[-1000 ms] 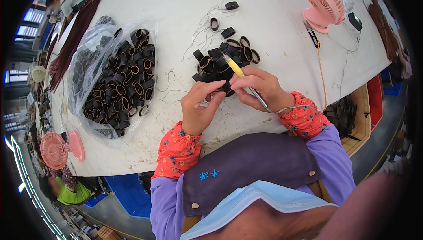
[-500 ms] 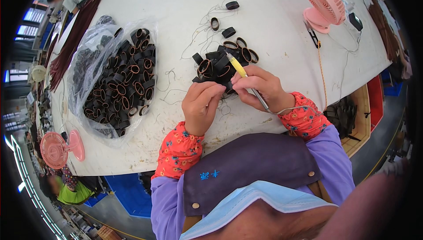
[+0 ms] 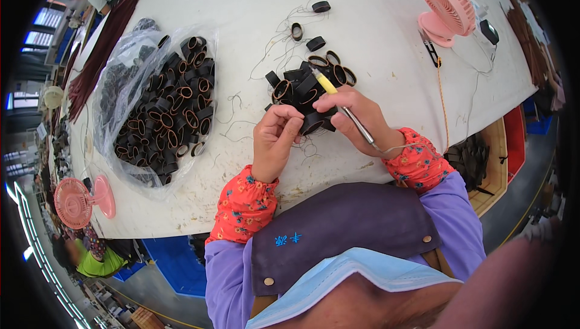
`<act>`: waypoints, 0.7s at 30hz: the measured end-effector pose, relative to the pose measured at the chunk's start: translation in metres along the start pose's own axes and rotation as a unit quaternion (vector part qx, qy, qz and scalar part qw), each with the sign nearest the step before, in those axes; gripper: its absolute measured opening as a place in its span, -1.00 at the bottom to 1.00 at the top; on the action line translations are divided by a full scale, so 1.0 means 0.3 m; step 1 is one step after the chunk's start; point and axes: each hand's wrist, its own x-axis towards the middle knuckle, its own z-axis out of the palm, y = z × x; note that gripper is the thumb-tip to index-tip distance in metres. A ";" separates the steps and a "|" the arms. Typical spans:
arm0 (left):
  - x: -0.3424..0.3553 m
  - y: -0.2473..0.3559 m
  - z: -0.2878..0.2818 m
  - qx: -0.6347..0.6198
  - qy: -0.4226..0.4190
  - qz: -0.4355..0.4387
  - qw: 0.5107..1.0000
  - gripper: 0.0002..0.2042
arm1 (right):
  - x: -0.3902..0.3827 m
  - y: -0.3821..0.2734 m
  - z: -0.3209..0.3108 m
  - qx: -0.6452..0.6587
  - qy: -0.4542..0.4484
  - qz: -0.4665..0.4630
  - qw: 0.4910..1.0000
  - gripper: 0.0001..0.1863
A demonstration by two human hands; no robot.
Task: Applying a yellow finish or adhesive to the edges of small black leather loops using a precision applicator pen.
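A pen-shaped tool (image 3: 324, 82) with a yellow front part, a metal shaft and a thin cord at its rear lies in my right hand (image 3: 364, 117). Its tip points up and left, over a pile of black loops (image 3: 305, 89) with tan edges. My left hand (image 3: 273, 143) is closed in a pinch at the left side of one black loop (image 3: 312, 123), at the near edge of the pile. Thumb and fingertips partly cover that loop. Loose dark threads (image 3: 310, 148) lie just below it on the white table.
A clear plastic bag (image 3: 115, 141) full of similar black loops (image 3: 172, 108) lies to the left. Pink fans stand at far right (image 3: 447, 6) and near left (image 3: 78, 202). Black thread snips (image 3: 430, 50) on an orange cord (image 3: 443, 99) lie at right. Dark red strips (image 3: 103, 57) lie at the left edge.
The right hand has drawn slightly to the right, away from the left fingertips, its fingers spreading a little. A black loop now shows between the hands.
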 end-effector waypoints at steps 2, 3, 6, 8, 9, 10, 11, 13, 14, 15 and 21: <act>-0.001 -0.002 -0.007 0.035 0.004 0.019 0.999 -0.94 | 0.012 -0.026 -0.008 0.027 -0.007 0.030 0.999 -0.70; -0.002 -0.004 -0.009 0.071 0.008 0.039 0.997 -0.94 | 0.015 -0.044 -0.004 0.159 0.020 0.091 0.983 -0.66; -0.003 -0.005 -0.005 0.083 0.014 0.069 0.994 -0.94 | 0.002 -0.026 -0.026 0.298 0.028 0.156 0.941 -0.65; -0.002 -0.005 0.003 0.085 0.019 0.078 0.993 -0.94 | -0.011 -0.011 -0.046 0.406 -0.033 0.171 0.897 -0.70; -0.001 -0.006 0.007 0.088 0.022 0.087 0.992 -0.93 | -0.013 -0.007 -0.027 0.389 -0.002 0.157 0.908 -0.71; -0.001 -0.007 0.009 0.088 0.021 0.086 0.992 -0.93 | -0.013 -0.011 -0.027 0.389 -0.001 0.157 0.908 -0.71; -0.002 -0.009 0.009 0.092 0.022 0.090 0.991 -0.93 | -0.011 -0.016 -0.028 0.373 -0.010 0.170 0.912 -0.71; -0.002 -0.013 0.009 0.096 0.023 0.093 0.991 -0.94 | -0.009 -0.021 -0.026 0.358 -0.019 0.183 0.916 -0.71; -0.002 -0.014 0.009 0.098 0.023 0.096 0.990 -0.94 | -0.009 -0.022 -0.023 0.351 -0.023 0.186 0.917 -0.71; -0.003 -0.015 0.009 0.100 0.023 0.099 0.990 -0.94 | -0.009 -0.023 -0.023 0.345 -0.028 0.189 0.919 -0.71; -0.003 -0.015 0.010 0.099 0.021 0.100 0.990 -0.93 | -0.009 -0.014 -0.028 0.318 -0.050 0.182 0.929 -0.70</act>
